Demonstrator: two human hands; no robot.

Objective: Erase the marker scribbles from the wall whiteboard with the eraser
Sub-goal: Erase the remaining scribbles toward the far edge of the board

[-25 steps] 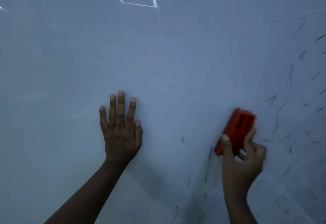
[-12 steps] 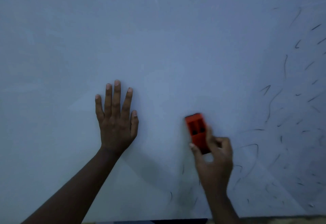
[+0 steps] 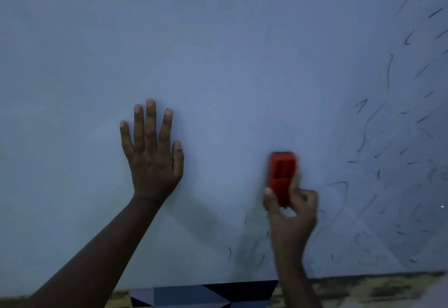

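Low on the whiteboard (image 3: 218,53), the right hand (image 3: 292,213) grips the red eraser (image 3: 282,176) left of the scribbles (image 3: 368,123), while the left hand (image 3: 154,159) presses flat, fingers spread.

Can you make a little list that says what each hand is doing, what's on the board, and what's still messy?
left hand: flat on the whiteboard, fingers straight
right hand: grips the red eraser against the board
marker scribbles: many on the right side, a few low near the eraser
board's left side: no marks showing
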